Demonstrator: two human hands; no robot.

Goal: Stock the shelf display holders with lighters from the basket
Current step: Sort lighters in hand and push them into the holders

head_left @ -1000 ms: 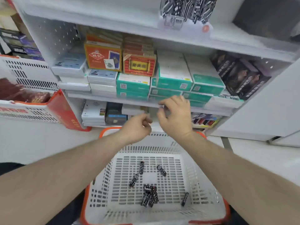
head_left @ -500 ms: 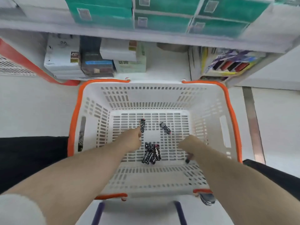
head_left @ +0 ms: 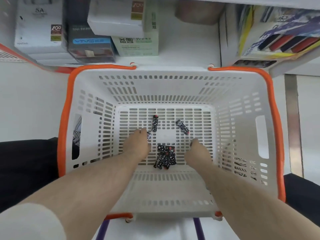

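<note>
At the frame's centre, deep in the basket point(head_left: 83, 118), our left hand point(head_left: 138, 144) pinches a lighter point(head_left: 148, 135) and our right hand point(head_left: 197, 149) curls around another, apparently gathering stock for the shelf holders.

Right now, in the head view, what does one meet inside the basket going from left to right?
Left hand → upright lighter → pile of lighters → tilted lighter → right hand.

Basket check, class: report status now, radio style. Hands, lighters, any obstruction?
Both hands down in the basket. Left hand on a lighter, grip unclear; right hand fingers hidden. Lighter pile between wrists, two loose lighters beyond. Nothing blocking.
</note>
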